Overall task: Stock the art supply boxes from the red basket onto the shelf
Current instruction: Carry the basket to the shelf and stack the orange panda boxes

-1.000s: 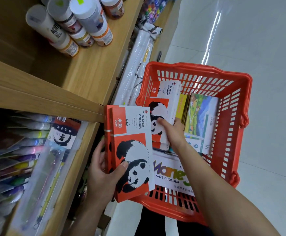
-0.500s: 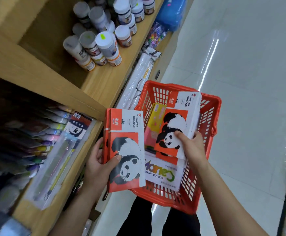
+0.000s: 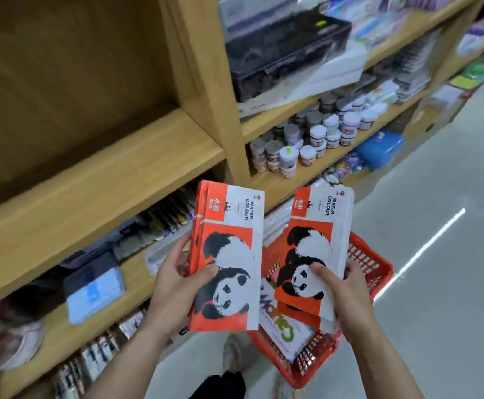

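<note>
My left hand [image 3: 174, 286] grips a stack of red-and-white panda water colour boxes [image 3: 229, 254] upright, in front of the wooden shelf [image 3: 97, 180]. My right hand [image 3: 341, 292] holds more panda water colour boxes [image 3: 315, 243] just above the red basket [image 3: 370, 269]. Inside the basket lies a white water colour box with coloured lettering [image 3: 278, 326], partly hidden by the held boxes. The two stacks are side by side, a small gap apart.
The upper-left shelf bay [image 3: 62, 82] holds nothing I can see. Paint jars [image 3: 307, 142] fill the middle right shelf, with a black case [image 3: 281, 50] above. Packs and a blue-labelled box [image 3: 94, 286] sit on the lower shelf. Grey floor [image 3: 436, 283] lies to the right.
My right hand lifted its panda boxes out of the basket and up beside the left stack. My view swung upward from the basket toward the shelves.
</note>
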Demonstrator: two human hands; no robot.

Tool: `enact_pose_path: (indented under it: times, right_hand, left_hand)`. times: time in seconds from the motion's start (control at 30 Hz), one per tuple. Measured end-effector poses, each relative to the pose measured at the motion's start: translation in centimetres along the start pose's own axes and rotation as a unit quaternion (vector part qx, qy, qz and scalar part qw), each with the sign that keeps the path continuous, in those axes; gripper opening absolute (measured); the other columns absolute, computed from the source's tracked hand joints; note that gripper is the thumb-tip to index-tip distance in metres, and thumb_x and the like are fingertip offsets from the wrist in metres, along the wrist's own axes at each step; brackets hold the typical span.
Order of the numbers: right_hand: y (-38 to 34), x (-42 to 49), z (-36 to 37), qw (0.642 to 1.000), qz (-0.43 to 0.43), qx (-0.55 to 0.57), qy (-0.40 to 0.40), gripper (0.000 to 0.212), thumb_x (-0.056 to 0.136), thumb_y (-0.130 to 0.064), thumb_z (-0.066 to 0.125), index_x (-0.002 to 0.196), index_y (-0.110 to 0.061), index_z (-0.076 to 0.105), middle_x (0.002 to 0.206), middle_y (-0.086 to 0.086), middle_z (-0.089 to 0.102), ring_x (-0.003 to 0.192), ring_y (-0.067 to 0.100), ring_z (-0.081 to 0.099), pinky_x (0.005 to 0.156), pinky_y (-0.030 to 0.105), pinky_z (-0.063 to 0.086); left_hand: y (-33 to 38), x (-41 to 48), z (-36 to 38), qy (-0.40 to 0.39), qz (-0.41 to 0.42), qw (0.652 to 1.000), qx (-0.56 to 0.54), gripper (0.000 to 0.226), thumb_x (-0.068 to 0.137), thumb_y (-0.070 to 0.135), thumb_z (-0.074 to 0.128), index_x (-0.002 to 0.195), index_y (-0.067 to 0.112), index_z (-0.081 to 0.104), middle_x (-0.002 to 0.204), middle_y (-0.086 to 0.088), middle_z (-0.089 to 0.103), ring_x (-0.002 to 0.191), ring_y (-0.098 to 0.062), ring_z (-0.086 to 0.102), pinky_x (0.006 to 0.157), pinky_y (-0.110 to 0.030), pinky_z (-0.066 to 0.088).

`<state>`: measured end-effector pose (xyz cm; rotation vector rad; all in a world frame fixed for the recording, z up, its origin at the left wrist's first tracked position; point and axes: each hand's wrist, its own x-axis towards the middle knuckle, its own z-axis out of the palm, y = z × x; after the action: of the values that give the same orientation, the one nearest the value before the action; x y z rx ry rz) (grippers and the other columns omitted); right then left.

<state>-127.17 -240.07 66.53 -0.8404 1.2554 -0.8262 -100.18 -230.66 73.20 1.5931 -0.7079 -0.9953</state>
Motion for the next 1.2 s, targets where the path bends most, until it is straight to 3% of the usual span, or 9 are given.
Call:
enact_pose_path:
  times: [0.17, 0.3, 0.43, 0.57, 0.73, 0.97, 1.03, 1.13, 1.2]
  right_hand:
    - [-4.3, -1.0, 2.4, 0.996, -0.022, -0.033, -0.075, 0.053, 0.079, -0.030, 0.084, 0.125, -0.019, 0.058, 0.109, 0.009, 0.077, 0.087, 0.031, 0.077, 0.079, 0.053, 0.061]
    - [-6.7, -2.1, 4.9, 0.990, -0.039, -0.046, -0.126, 0.062, 0.076, -0.035, 0.086, 0.127, -0.024, 0.053, 0.109, 0.005, 0.076, 0.084, 0.027, 0.078, 0.073, 0.049, 0.063]
    - [-9.1, -3.2, 8.1, 0.981, -0.055, -0.066, -0.171, 0.062, 0.069, -0.036, 0.090, 0.119, -0.026, 0.057, 0.095, -0.001, 0.079, 0.080, 0.026, 0.079, 0.064, 0.043, 0.063]
    - [-12.7, -3.9, 12.9, 0.969, -0.077, -0.080, -0.222, 0.064, 0.066, -0.031, 0.086, 0.122, -0.016, 0.061, 0.104, 0.008, 0.078, 0.087, 0.031, 0.077, 0.070, 0.048, 0.063]
    - [-17.8, -2.6, 20.3, 0.953, -0.101, -0.114, -0.263, 0.057, 0.066, -0.031, 0.084, 0.116, -0.011, 0.067, 0.099, 0.008, 0.080, 0.084, 0.029, 0.078, 0.062, 0.036, 0.061]
    - [-21.7, 3.2, 29.3, 0.941, -0.048, -0.197, -0.272, 0.052, 0.071, -0.031, 0.083, 0.114, -0.006, 0.069, 0.095, 0.016, 0.079, 0.084, 0.037, 0.077, 0.069, 0.044, 0.061]
    - [-22.1, 4.7, 30.9, 0.936, -0.033, -0.234, -0.261, 0.058, 0.068, -0.032, 0.085, 0.118, -0.007, 0.067, 0.095, 0.015, 0.079, 0.083, 0.036, 0.078, 0.070, 0.047, 0.062]
    - [-22.6, 6.0, 32.0, 0.933, -0.013, -0.275, -0.232, 0.076, 0.062, -0.036, 0.089, 0.125, -0.008, 0.058, 0.102, 0.015, 0.078, 0.089, 0.037, 0.077, 0.084, 0.054, 0.060]
    - [-22.9, 6.6, 32.6, 0.932, -0.014, -0.298, -0.207, 0.066, 0.065, -0.038, 0.089, 0.116, -0.010, 0.057, 0.091, 0.013, 0.080, 0.082, 0.033, 0.078, 0.084, 0.053, 0.060]
  left_hand:
    - [6.1, -3.6, -3.7, 0.093, 0.070, 0.993, -0.030, 0.075, 0.066, 0.015, 0.081, 0.133, 0.035, 0.054, 0.114, 0.011, 0.074, 0.101, -0.010, 0.072, 0.071, -0.022, 0.058]
    - [10.0, -3.0, -7.1, 0.162, 0.109, 0.980, -0.045, 0.079, 0.067, 0.016, 0.080, 0.140, 0.028, 0.052, 0.118, 0.007, 0.074, 0.102, -0.012, 0.072, 0.074, -0.025, 0.058]
    - [12.8, 1.2, -10.6, 0.207, 0.110, 0.971, -0.043, 0.052, 0.079, 0.007, 0.079, 0.122, 0.030, 0.061, 0.094, 0.011, 0.076, 0.079, -0.006, 0.074, 0.060, -0.020, 0.055]
    - [13.3, 5.0, -13.5, 0.206, 0.082, 0.973, -0.068, 0.031, 0.083, 0.006, 0.076, 0.096, 0.029, 0.061, 0.082, 0.011, 0.078, 0.070, -0.009, 0.075, 0.056, -0.024, 0.057]
    - [11.8, 6.3, -16.5, 0.201, 0.000, 0.973, -0.115, 0.030, 0.087, 0.014, 0.073, 0.116, 0.011, 0.065, 0.102, -0.017, 0.076, 0.078, -0.029, 0.074, 0.070, -0.037, 0.060]
    - [10.6, 6.6, -20.1, 0.168, -0.006, 0.984, -0.053, 0.018, 0.088, 0.025, 0.074, 0.103, 0.015, 0.071, 0.088, -0.008, 0.079, 0.073, -0.022, 0.077, 0.054, -0.023, 0.057]
    - [10.0, 7.1, -20.7, 0.153, -0.003, 0.987, -0.040, 0.020, 0.088, 0.030, 0.074, 0.103, 0.017, 0.073, 0.089, -0.005, 0.080, 0.075, -0.020, 0.077, 0.060, -0.025, 0.059]
    - [8.7, 7.5, -21.2, 0.136, 0.002, 0.991, 0.009, 0.027, 0.085, 0.044, 0.074, 0.103, 0.025, 0.077, 0.093, 0.003, 0.080, 0.085, -0.018, 0.077, 0.086, -0.041, 0.059]
    - [7.9, 7.6, -21.2, 0.140, 0.020, 0.990, 0.028, 0.038, 0.078, 0.055, 0.072, 0.105, 0.030, 0.076, 0.095, 0.008, 0.079, 0.087, -0.016, 0.076, 0.089, -0.044, 0.057]
